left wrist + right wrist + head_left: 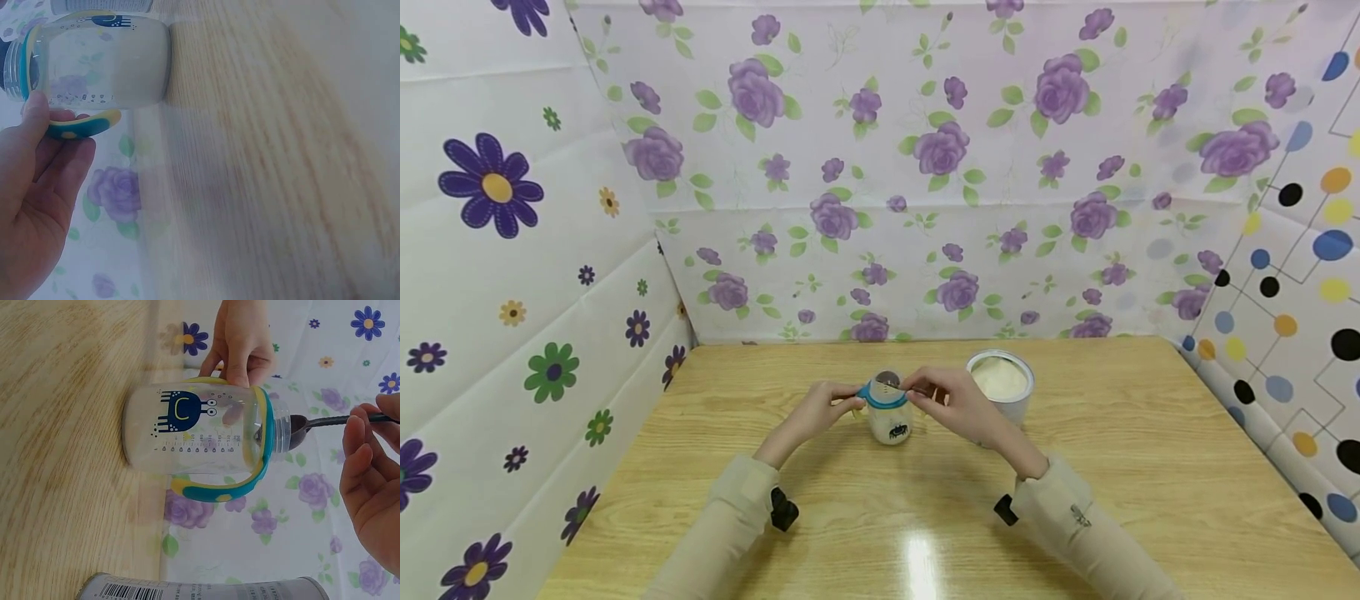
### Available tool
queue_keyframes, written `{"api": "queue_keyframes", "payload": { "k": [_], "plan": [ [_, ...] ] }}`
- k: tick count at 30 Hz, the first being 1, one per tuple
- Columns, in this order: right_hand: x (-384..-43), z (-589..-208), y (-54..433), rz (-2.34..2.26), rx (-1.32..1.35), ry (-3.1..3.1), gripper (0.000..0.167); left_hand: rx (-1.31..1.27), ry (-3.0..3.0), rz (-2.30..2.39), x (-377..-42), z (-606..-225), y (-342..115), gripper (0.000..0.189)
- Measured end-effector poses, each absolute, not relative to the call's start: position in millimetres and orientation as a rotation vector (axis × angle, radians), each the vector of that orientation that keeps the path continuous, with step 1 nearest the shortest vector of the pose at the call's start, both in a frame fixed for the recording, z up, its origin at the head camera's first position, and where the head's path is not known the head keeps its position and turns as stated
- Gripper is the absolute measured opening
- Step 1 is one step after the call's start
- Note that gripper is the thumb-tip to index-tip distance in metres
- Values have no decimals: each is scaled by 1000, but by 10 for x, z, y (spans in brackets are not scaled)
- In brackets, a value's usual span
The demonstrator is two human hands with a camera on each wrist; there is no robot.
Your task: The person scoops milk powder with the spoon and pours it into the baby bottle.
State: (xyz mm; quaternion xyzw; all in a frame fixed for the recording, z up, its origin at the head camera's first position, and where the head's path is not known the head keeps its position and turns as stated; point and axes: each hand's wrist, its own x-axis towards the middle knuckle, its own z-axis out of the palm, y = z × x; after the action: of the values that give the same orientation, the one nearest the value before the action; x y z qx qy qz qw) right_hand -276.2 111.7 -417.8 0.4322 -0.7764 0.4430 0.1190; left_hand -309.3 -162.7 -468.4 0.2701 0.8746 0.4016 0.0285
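Note:
A clear baby bottle [883, 425] with a blue-and-yellow collar and side handles stands upright on the table, whitish contents in its lower part. My left hand [811, 414] pinches one side handle [81, 127] near the collar, thumb on top and fingers beneath. From the other side my right hand [953, 402] holds a dark spoon [328, 420] by its handle. The spoon's bowl is at the open bottle mouth [281, 427], partly seen through the clear neck. A cartoon creature and measuring marks are printed on the bottle wall.
An open can [1015, 410] of pale powder stands right of the bottle, behind my right forearm. The wooden table [1150, 467] meets a flowered cloth [917, 250] at the back. Patterned cloths hang at left and right.

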Motion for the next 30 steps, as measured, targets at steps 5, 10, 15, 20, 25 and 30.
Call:
{"api": "queue_keyframes", "payload": {
  "k": [5, 10, 15, 20, 25, 30],
  "plan": [
    [-2761, -4177, 1120, 1354, 1189, -2273, 15, 847, 2701, 1234, -3098, -4683, -1628, 35],
    [-2784, -4192, 1125, 1360, 1084, -2246, 17, 860, 2700, 1236, -3092, -4671, -1630, 35],
    [-2803, -4208, 1123, 1368, 1010, -2223, 16, 872, 2703, 1233, -3080, -4669, -1635, 36],
    [-2801, -4189, 1130, 1515, 828, -2195, 18, 859, 2704, 1232, -3080, -4681, -1638, 34],
    [-2710, -4037, 1157, 1699, 753, -2149, 19, 860, 2707, 1231, -3082, -4689, -1637, 35],
    [-2669, -3948, 1173, 1832, 685, -2136, 21, 870, 2707, 1245, -3086, -4692, -1634, 37]
  ]
}}
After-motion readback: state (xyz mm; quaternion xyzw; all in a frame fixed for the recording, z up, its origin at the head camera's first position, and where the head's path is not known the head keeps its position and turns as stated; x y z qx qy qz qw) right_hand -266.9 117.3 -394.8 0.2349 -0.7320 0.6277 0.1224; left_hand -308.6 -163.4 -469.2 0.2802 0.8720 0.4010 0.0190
